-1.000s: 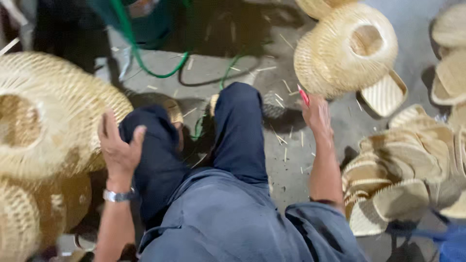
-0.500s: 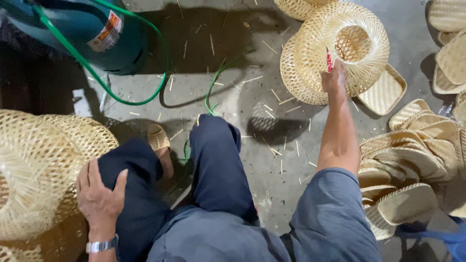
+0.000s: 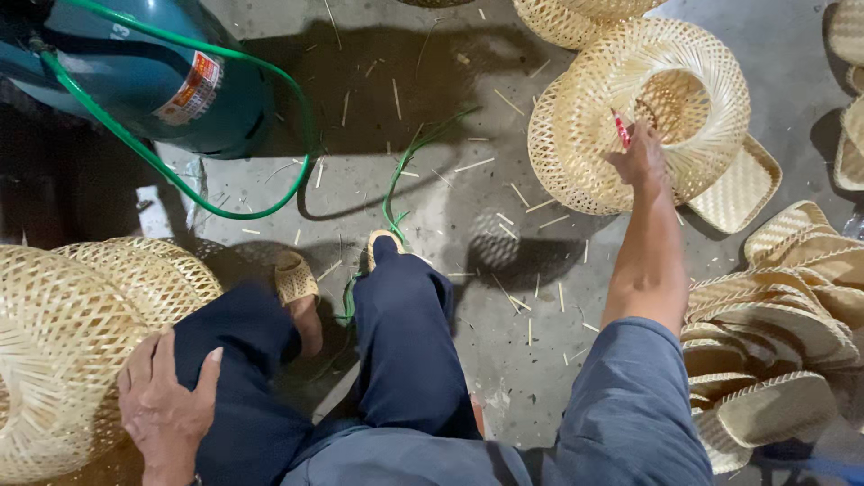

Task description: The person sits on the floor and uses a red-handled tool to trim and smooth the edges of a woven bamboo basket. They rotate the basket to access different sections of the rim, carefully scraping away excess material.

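Item: right hand [image 3: 641, 160]. We are reaching it out at full arm's length, fingers closing on the brim of a woven bamboo hat [image 3: 661, 108] lying on the concrete floor [image 3: 468, 225], on top of another hat; a thin red object, too small to identify, is showing at the fingertips. Item: left hand [image 3: 165, 400]. We are resting it spread flat, gripping nothing, against a stack of woven hats [image 3: 72, 342] beside our knee. Progress, as we are judging it: hat contacted, not yet lifted. Adjacent: woven trays [image 3: 774, 360], teal gas cylinder [image 3: 153, 76], green hose [image 3: 180, 180].
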